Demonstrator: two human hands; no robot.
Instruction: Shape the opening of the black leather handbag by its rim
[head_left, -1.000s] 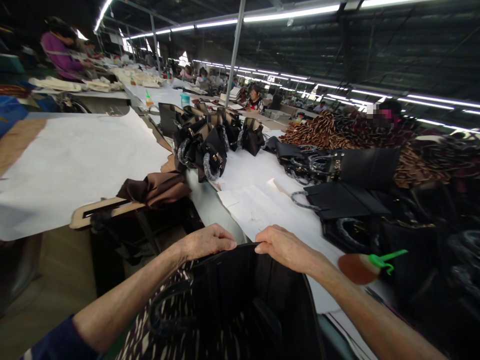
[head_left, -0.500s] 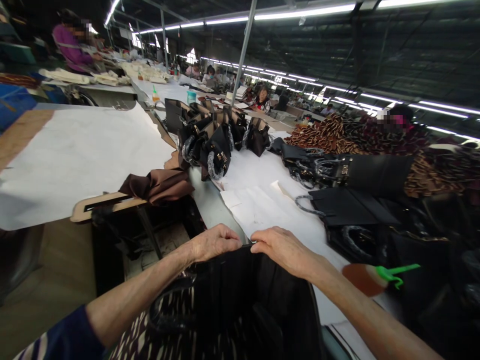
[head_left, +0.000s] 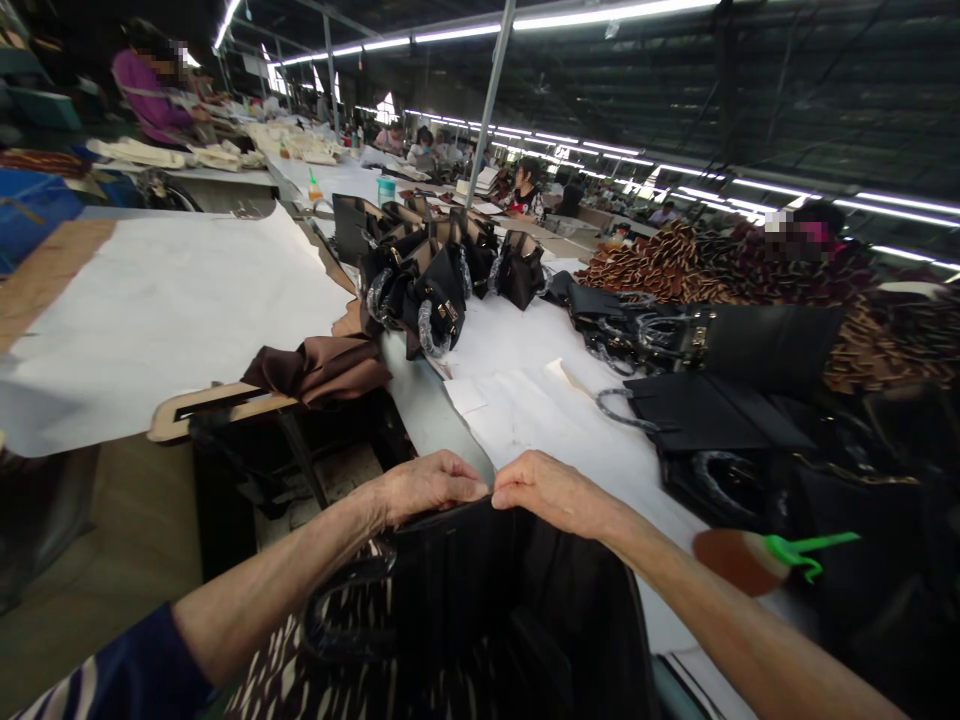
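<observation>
A black handbag [head_left: 457, 590] stands upright against my body, its dark inside turned partly toward me. Both hands pinch its far top rim, side by side. My left hand [head_left: 431, 488] is closed on the rim from the left, thumb and fingers pressed together. Just to its right, my right hand [head_left: 544, 490] grips the same edge, the fingertips nearly touching the left ones. A handle wrapped in clear plastic [head_left: 349, 610] hangs on the bag's left side. The bag's bottom lies out of view.
Several black handbags [head_left: 431, 290] stand on the white-papered table [head_left: 517, 400]. More black bags [head_left: 720, 410] lie at right, near a glue bottle with a green nozzle [head_left: 750, 560]. Brown lining cloth [head_left: 319, 370] lies on a wooden frame [head_left: 176, 415]. People sit farther back.
My right hand has shifted slightly left along the rim, closer to my left hand. Both hands keep their hold on the bag; the view has turned a little.
</observation>
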